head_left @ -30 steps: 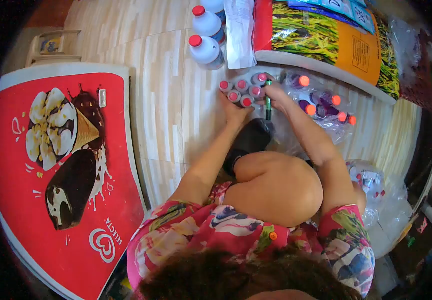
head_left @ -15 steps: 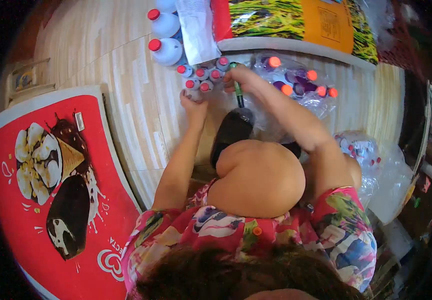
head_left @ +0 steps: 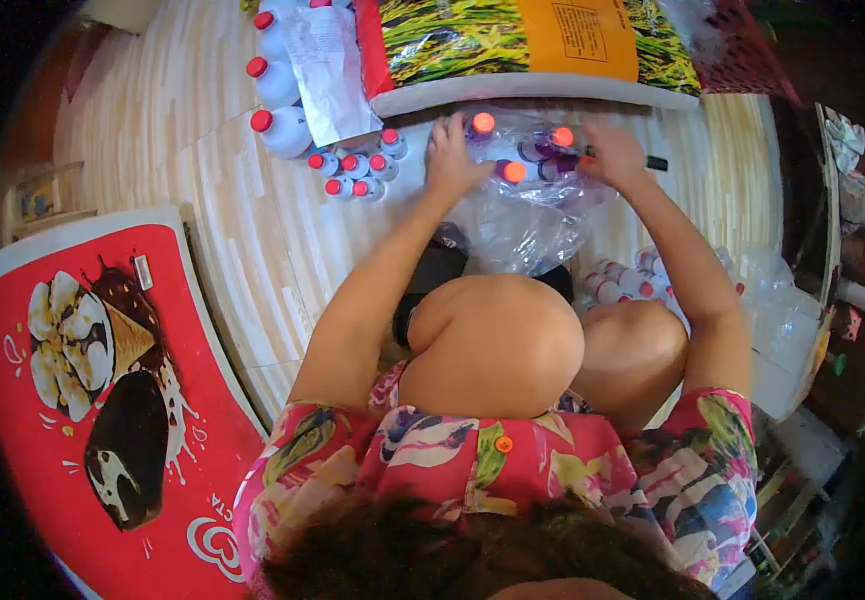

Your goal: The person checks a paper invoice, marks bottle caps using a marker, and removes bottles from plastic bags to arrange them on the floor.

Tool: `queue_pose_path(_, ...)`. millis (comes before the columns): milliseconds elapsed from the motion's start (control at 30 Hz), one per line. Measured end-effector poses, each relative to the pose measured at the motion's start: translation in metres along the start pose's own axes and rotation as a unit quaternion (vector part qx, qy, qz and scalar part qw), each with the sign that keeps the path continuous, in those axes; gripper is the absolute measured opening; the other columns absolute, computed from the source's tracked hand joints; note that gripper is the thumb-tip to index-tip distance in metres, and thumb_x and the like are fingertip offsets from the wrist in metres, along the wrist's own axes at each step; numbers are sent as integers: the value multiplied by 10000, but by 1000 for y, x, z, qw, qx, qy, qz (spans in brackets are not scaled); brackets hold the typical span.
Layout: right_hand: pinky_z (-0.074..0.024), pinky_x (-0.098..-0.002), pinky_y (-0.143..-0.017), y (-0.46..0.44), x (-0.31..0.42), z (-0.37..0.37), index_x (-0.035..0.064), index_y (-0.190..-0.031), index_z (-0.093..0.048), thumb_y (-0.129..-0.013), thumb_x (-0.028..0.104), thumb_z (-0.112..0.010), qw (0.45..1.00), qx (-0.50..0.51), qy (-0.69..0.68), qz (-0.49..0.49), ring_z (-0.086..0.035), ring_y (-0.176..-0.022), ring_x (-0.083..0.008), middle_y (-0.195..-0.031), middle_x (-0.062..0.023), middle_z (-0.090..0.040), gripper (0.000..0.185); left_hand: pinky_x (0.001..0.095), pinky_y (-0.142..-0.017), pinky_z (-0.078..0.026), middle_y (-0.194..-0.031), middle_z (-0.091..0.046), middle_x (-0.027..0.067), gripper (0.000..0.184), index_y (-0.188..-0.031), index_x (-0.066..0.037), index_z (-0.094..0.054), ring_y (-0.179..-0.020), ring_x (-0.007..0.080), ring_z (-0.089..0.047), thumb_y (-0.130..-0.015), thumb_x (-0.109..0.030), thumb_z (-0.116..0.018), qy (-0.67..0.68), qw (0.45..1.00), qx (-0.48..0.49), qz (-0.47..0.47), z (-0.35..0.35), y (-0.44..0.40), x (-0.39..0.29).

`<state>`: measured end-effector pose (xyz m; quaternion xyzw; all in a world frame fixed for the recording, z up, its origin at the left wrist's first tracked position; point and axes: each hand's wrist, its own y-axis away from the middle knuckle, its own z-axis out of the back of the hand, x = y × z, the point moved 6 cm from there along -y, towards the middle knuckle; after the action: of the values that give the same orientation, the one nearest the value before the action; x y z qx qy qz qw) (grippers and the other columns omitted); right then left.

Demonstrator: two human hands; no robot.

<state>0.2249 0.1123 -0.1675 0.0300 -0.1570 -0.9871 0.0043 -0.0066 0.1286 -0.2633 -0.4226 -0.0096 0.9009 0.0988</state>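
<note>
In front of me are purple bottles with orange caps (head_left: 515,172), several of them partly covered by crumpled clear plastic wrap (head_left: 533,225). My left hand (head_left: 456,162) lies at the left edge of this bundle, fingers stretched out beside an orange-capped bottle. At the bundle's right side, my right hand (head_left: 615,160) is closed around a marker (head_left: 657,163), whose dark end sticks out to the right. Its fingertips reach the wrap and hide part of a bottle. Left of my left hand stand several small bottles with red caps (head_left: 356,165).
Larger white bottles with red caps (head_left: 281,130) stand at the upper left by a white paper (head_left: 331,75). A printed sack (head_left: 543,50) lies behind the bundle. More wrapped bottles (head_left: 633,280) are beside my right knee. A red ice-cream panel (head_left: 193,400) fills the left.
Both hands have moved right, from the small red-capped bottles to the orange-capped bundle. The marker stays in my right hand, now pointing sideways. The view has shifted, and the wrap has moved.
</note>
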Motion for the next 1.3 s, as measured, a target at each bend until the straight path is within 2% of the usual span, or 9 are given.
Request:
queue_pose_path(167, -502, -378, -652, 15, -93, -89, 42, -1128, -533, -647, 203, -713, 971, 54, -229, -36, -625, -794, -282, -901, -169, -618, 538, 369, -955, -376, -1263, -404, 189, 1051, -1364, -117, -217, -1160, 324, -412, -491, -166, -800, 198, 947, 203, 153, -49, -16, 41)
queue_pose_path(267, -463, -303, -468, 40, -102, -102, 26, -972, -577, -663, 129, -652, 873, 41, -440, -205, -612, -575, -197, -696, -117, -610, 334, 321, -902, -408, -1197, -469, 110, 1030, -1366, -137, -198, -1081, 252, -472, -505, -102, -763, 332, 892, 226, 207, -55, -12, 37)
queue_pose_path(467, -381, -262, -358, 46, -134, -99, 10, -666, -545, -655, 36, -578, 835, -44, -481, -263, -529, -415, -148, -541, -79, -545, 43, 315, -895, -415, -1157, -514, 94, 891, -1322, -65, -282, -1062, 238, -501, -542, -109, -711, 306, 893, 263, 201, -76, -11, 16)
queue_pose_path(800, -394, -277, -372, 95, -191, -61, 13, -629, -557, -671, 35, -528, 802, -92, -505, -305, -512, -416, -147, -517, -77, -533, 56, 329, -937, -388, -1169, -502, 117, 798, -1281, -33, -329, -1095, 238, -487, -567, -93, -681, 370, 858, 289, 209, -132, 8, -26)
queue_pose_path(933, -399, -282, -394, 90, -190, -57, 13, -653, -563, -668, 61, -553, 801, -95, -508, -302, -528, -445, -151, -538, -79, -545, 52, 350, -965, -365, -1205, -462, 160, 793, -1275, -39, -332, -1130, 266, -456, -574, -133, -690, 417, 840, 305, 165, -144, 13, -26)
queue_pose_path(1000, -432, -315, -437, 82, -186, -60, 12, -672, -573, -678, 78, -562, 786, -88, -536, -294, -565, -489, -197, -568, -95, -569, 67, 381, -961, -370, -1176, -471, 180, 749, -1264, -58, -351, -1106, 315, -463, -594, -125, -679, 193, 952, 217, 94, -128, 9, -32)
queue_pose_path(1133, -477, -399, -717, 65, -152, -29, 65, -885, -634, -701, 177, -636, 922, -200, -265, -198, -599, -824, -344, -855, -150, -640, 216, 431, -863, -433, -1071, -503, 186, 600, -1215, -106, -412, -988, 389, -502, -655, -76, -625, 64, 977, 22, -204, -66, 2, -97)
queue_pose_path(1233, -479, -406, -742, 54, -105, -12, 74, -936, -631, -688, 175, -643, 952, -238, -180, -65, -598, -879, -322, -918, -150, -629, 268, 427, -739, -475, -984, -529, 141, 412, -1086, -107, -510, -870, 371, -550, -686, -25, -565, 73, 961, 88, -252, -62, 2, -105)
queue_pose_path(1300, -482, -411, -752, 41, -70, -28, 75, -916, -634, -687, 139, -627, 973, -99, -205, -25, -593, -901, -319, -937, -143, -616, 238, 404, -665, -481, -940, -536, 128, 314, -1003, -100, -550, -805, 350, -570, -695, -43, -564, 34, 961, 60, -269, -52, -8, -102)
